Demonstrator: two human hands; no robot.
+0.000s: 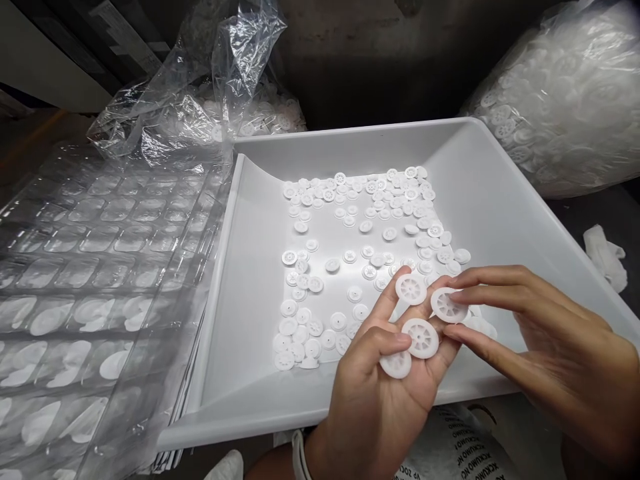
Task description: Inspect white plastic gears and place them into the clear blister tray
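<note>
My left hand is turned palm up over the near side of the grey tray. Several small white plastic spoked discs lie on its palm and fingers, and the thumb presses on one spoked disc. Another disc rests at the fingertips, partly see-through in its spokes. From the right, my right hand reaches in, its fingertips and thumb closed on a spoked disc beside the left fingers. Many more loose white discs are scattered across the tray floor, some behind my hands.
Clear plastic blister trays are stacked at the left, with white pieces in the nearer pockets. An open clear bag of discs stands behind them. A large full bag sits at the back right, and a crumpled white scrap lies below it.
</note>
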